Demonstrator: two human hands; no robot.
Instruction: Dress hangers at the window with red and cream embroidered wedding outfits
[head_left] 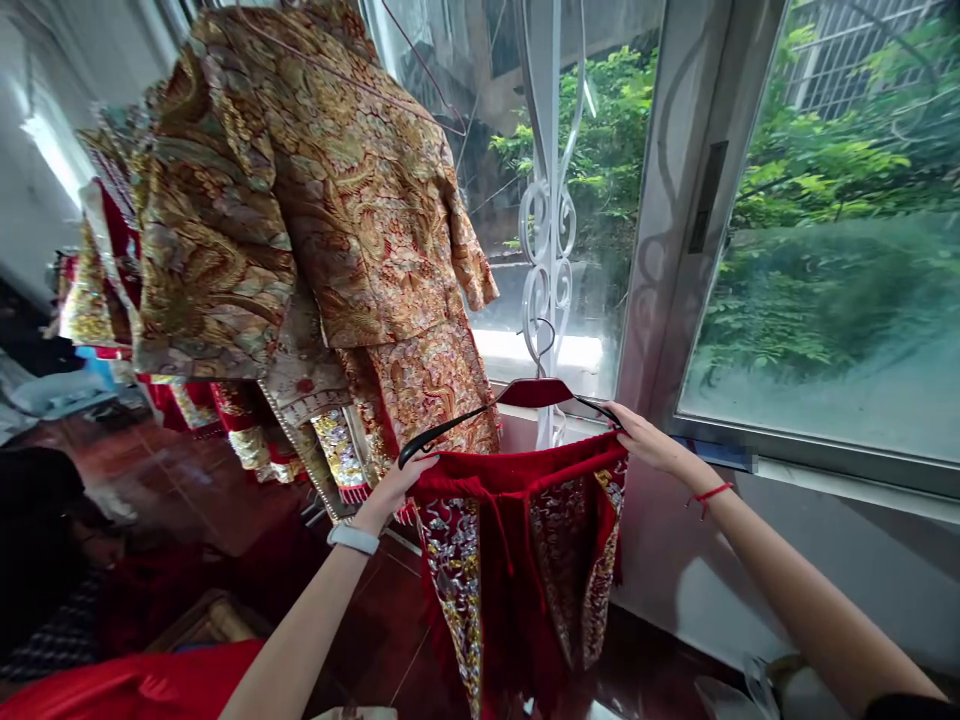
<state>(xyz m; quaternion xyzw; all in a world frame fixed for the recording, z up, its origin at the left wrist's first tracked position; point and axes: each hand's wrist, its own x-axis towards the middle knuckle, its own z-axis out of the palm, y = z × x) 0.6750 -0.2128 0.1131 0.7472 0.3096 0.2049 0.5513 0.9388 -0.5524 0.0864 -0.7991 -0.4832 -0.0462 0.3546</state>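
A red skirt (504, 540) with silver and gold embroidered panels hangs in front of me, its drawstring dangling from the waistband. My left hand (394, 492) grips the waistband's left end, close to the tip of a black hanger (450, 428). At the right end, my right hand (637, 437) is closed on the waistband beside the hanger's other tip. The hanger's metal hook stands up near a white scrolled metal bar (551, 230). Whether the hook rests on anything I cannot tell.
A gold brocade jacket (360, 190) and more embroidered garments hang on the left. Windows (825, 250) fill the right side above a sill. A dark-haired person (45, 550) is low at the left edge, near red cloth (142, 685). Clear plastic (739, 690) lies at bottom right.
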